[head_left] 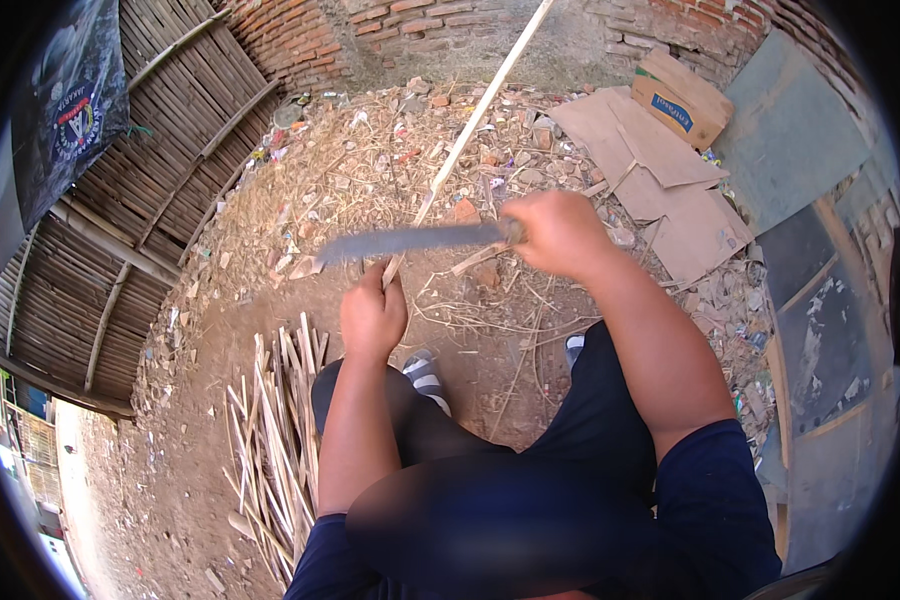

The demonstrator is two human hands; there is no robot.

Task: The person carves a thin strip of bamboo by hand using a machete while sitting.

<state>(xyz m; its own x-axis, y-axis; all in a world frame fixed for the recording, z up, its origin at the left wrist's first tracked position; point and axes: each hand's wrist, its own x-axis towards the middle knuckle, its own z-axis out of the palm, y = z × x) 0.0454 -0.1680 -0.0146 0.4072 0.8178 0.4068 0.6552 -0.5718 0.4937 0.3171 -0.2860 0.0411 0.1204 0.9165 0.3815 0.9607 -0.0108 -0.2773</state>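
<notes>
My left hand [373, 315] is closed around the near end of a long, pale wooden or bamboo strip [483, 107], which slants up and away to the right toward the brick wall. In my right hand [558, 234] is the handle of a machete [420, 240]. Its broad dark blade points left and lies across the strip, just beyond my left fingers. Whether the edge touches the strip or passes above it, I cannot tell. Both forearms reach forward over my bent knees.
Beside my left leg lies a pile of similar strips [275, 430]. Rubble and dry twigs [370, 160] cover the ground ahead, up to a brick wall [450, 40]. Flattened cardboard [660, 170] and a carton [682, 100] lie at right, near dark panels [820, 310]. A slatted bamboo wall [170, 130] stands left.
</notes>
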